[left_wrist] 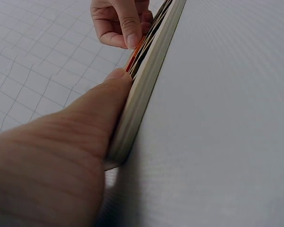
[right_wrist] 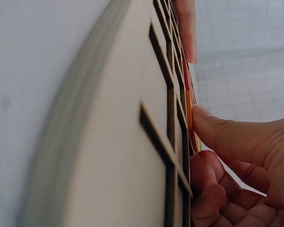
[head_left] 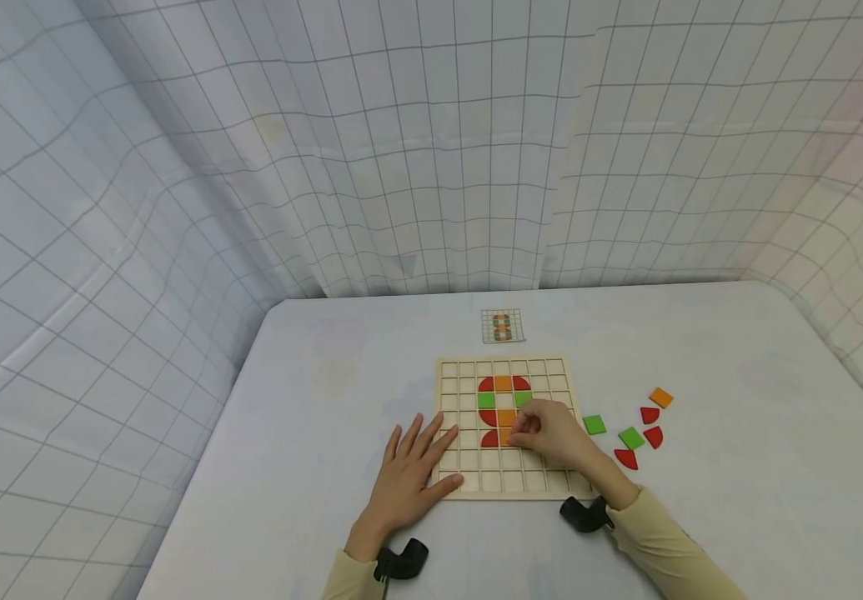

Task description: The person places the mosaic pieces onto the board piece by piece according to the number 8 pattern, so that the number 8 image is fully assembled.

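I'd call this a small curtained-off workspace: gridded white curtains [head_left: 431, 150] hang beyond the right hand [head_left: 560, 433], a white-topped table [head_left: 311, 400] below it.

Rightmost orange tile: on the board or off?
Off. The head view shows that orange tile lying on the white table, clear of the board's right edge.

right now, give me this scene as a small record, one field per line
board: gridded, holds coloured pieces
left hand: fingers spread, at the board's left edge
right hand: thumb and curled fingers at an orange square
right of board: loose orange tile, two green squares, three red wedges
card: beyond the board, shows a coloured pattern
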Demonstrator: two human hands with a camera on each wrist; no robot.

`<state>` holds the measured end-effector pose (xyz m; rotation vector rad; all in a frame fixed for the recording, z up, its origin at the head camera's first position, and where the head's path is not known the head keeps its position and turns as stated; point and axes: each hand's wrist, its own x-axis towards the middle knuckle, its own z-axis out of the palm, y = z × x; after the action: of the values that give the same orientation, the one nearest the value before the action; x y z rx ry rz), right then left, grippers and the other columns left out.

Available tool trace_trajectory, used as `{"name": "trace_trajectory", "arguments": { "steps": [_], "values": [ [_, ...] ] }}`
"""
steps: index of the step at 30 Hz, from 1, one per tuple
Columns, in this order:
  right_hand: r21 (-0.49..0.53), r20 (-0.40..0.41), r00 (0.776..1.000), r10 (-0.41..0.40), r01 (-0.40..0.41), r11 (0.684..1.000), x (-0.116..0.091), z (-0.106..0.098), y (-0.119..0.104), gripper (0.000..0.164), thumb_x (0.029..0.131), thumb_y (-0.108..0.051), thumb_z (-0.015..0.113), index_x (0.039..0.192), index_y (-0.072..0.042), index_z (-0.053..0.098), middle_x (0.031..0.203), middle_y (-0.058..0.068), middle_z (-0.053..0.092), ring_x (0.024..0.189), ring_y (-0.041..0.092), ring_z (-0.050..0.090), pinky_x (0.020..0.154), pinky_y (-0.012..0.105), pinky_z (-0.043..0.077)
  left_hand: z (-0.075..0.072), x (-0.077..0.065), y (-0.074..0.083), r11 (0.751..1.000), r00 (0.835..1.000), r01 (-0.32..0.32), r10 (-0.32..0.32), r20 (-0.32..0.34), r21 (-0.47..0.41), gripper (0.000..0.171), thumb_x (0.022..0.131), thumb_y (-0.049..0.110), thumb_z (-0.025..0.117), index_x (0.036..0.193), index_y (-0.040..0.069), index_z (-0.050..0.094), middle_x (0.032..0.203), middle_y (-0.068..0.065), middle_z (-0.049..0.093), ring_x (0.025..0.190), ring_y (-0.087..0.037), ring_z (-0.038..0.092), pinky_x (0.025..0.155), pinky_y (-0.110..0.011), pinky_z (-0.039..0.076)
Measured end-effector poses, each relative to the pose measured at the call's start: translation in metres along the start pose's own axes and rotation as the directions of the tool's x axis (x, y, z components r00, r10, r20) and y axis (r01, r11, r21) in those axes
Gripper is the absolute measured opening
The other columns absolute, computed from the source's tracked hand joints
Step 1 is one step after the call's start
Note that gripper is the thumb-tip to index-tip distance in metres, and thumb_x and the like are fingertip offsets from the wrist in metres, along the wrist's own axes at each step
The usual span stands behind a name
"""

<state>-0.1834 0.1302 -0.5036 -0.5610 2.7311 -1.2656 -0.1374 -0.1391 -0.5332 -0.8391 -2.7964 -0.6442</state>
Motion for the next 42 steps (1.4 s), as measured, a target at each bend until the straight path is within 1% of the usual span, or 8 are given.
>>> {"name": "trace_trajectory", "arguments": {
  "steps": [13,22,26,30,33,37,39,42],
  "values": [
    [-0.006,0.004,1.0,-0.018,0.018,1.0,-0.008,0.0,0.001,0.014,0.083,-0.021,0.076,0.076,-0.021,0.064,0.07,-0.011,0.054,0.063,0.01,0.049,0.056,0.023,0.044,-0.002,0.0,0.001,1.0,1.0,0.003,-0.003,0.011,0.008,0.067,0.091,0.052,0.054,0.148,0.021,0.038,0.154,-0.004,0.027,0.141,-0.033,0.017,0.11,-0.055,0.007],
    [-0.001,-0.125,0.992,-0.024,0.025,1.0,-0.023,-0.021,0.012,0.007,0.085,-0.017,0.074,0.083,-0.017,0.067,0.076,-0.012,0.058,0.069,0.01,0.053,0.062,0.024,0.048,-0.001,0.0,0.001,1.0,1.0,-0.002,0.002,0.002,0.004,0.067,0.091,0.051,0.056,0.147,0.02,0.039,0.153,-0.005,0.029,0.14,-0.033,0.018,0.109,-0.056,0.008],
    [-0.03,-0.198,0.98,-0.024,0.018,0.999,-0.028,-0.035,0.021,0.006,0.084,-0.014,0.074,0.084,-0.013,0.068,0.076,-0.01,0.059,0.069,0.01,0.053,0.061,0.024,0.049,0.0,0.0,0.001,1.0,1.0,-0.002,0.002,-0.001,0.0,0.067,0.09,0.05,0.057,0.147,0.02,0.039,0.153,-0.005,0.029,0.14,-0.033,0.017,0.109,-0.056,0.007],
    [-0.032,-0.258,0.966,0.03,-0.04,0.999,-0.036,-0.05,0.029,0.005,0.085,-0.014,0.073,0.088,-0.012,0.069,0.076,-0.008,0.062,0.068,0.011,0.055,0.06,0.024,0.049,0.0,0.0,0.0,1.0,1.0,-0.001,0.001,0.0,-0.001,0.067,0.091,0.051,0.056,0.147,0.02,0.039,0.153,-0.004,0.028,0.141,-0.033,0.017,0.109,-0.055,0.007],
    [-0.048,-0.324,0.944,0.056,-0.076,0.996,-0.044,-0.064,0.034,0.006,0.086,-0.014,0.072,0.089,-0.01,0.07,0.077,-0.005,0.063,0.068,0.013,0.057,0.058,0.025,0.048,0.001,0.0,-0.001,1.0,1.0,0.002,-0.002,0.003,0.0,0.067,0.091,0.052,0.055,0.148,0.021,0.039,0.154,-0.004,0.027,0.141,-0.033,0.017,0.11,-0.055,0.006],
    [-0.107,-0.427,0.9,0.089,-0.149,0.983,-0.054,-0.082,0.042,0.01,0.086,-0.014,0.072,0.088,-0.004,0.07,0.075,0.0,0.063,0.067,0.016,0.054,0.053,0.025,0.044,0.002,0.0,0.0,1.0,1.0,0.007,-0.007,0.007,-0.004,0.067,0.09,0.052,0.055,0.147,0.02,0.039,0.154,-0.004,0.027,0.141,-0.033,0.016,0.11,-0.055,0.006],
    [-0.127,-0.451,0.885,0.116,-0.193,0.973,-0.058,-0.091,0.046,0.013,0.087,-0.015,0.071,0.089,-0.002,0.069,0.073,0.002,0.062,0.065,0.017,0.053,0.05,0.025,0.043,0.001,0.0,0.0,1.0,1.0,0.007,-0.007,0.004,-0.005,0.067,0.09,0.051,0.056,0.147,0.02,0.04,0.153,-0.004,0.028,0.141,-0.034,0.017,0.109,-0.055,0.006],
    [-0.149,-0.428,0.888,0.169,-0.254,0.956,-0.065,-0.103,0.05,0.019,0.087,-0.02,0.071,0.088,-0.001,0.068,0.07,0.002,0.061,0.065,0.018,0.053,0.048,0.026,0.042,0.0,0.001,0.001,1.0,1.0,0.006,-0.006,-0.002,-0.005,0.067,0.09,0.05,0.057,0.146,0.019,0.041,0.153,-0.005,0.029,0.14,-0.034,0.017,0.109,-0.056,0.007]
  ]
}}
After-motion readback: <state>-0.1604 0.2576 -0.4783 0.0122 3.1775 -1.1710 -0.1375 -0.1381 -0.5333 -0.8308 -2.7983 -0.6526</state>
